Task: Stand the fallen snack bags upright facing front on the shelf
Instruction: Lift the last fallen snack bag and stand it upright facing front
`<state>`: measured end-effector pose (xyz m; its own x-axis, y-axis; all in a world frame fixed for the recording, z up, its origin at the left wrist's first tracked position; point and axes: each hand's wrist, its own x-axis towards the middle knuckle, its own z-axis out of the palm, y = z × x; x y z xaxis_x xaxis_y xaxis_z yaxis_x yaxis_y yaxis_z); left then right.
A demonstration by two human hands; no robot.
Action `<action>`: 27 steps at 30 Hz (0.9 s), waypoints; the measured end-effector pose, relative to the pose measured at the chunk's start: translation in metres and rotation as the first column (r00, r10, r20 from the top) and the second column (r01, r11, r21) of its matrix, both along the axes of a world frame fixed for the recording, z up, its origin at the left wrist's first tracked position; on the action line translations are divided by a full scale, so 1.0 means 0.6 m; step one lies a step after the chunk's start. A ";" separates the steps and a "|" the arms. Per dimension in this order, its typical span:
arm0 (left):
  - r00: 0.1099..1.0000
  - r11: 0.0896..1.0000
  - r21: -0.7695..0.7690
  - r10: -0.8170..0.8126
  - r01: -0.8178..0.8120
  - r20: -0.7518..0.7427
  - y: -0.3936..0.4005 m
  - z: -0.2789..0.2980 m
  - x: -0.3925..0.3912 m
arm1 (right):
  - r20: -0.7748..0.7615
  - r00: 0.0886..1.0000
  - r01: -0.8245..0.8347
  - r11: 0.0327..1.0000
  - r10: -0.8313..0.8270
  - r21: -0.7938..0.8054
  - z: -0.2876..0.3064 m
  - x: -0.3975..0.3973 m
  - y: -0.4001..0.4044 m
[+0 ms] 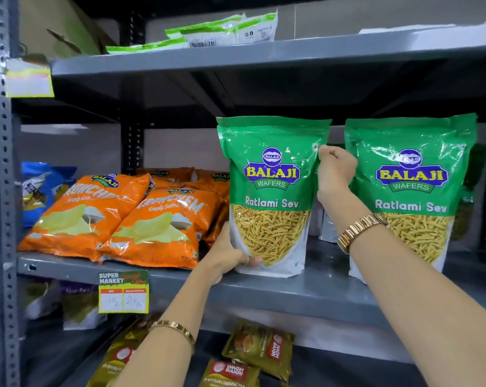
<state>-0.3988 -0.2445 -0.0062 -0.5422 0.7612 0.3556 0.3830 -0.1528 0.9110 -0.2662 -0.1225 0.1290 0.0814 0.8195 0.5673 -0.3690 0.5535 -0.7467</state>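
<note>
- At the far left we see the perforated grey upright (pixel 1 191), with a blue snack bag (pixel 37 188) tucked behind it on the middle shelf (pixel 292 291).
- Next come the orange Crunchem bags (pixel 124 219), lying tilted back in overlapping rows, touching one another; they crowd close to the left side of the bag we hold.
- A supermarket price tag (pixel 123 291) hangs from the shelf edge below them, and gold tea packets (pixel 260 347) lie on the shelf underneath.
- Our left hand (pixel 230 254) cups the lower left corner of the green Ratlami Sev bag (pixel 272 191), fingers wrapped under its base.
- That bag stands upright on the middle shelf, front facing us, green top and clear window showing yellow sev.
- Our right hand (pixel 335 174) pinches the bag's upper right edge, thumb in front.
- Just beside it, a second Ratlami Sev bag (pixel 412 191) stands upright, partly behind our right forearm.
- On the top shelf, green-and-white packets (pixel 222 32) lie flat.
</note>
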 end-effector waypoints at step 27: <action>0.999 0.999 -0.013 -0.030 0.030 0.018 -0.006 -0.003 -0.005 | 0.347 0.455 0.263 0.496 -0.820 0.828 0.111 -0.097 -0.085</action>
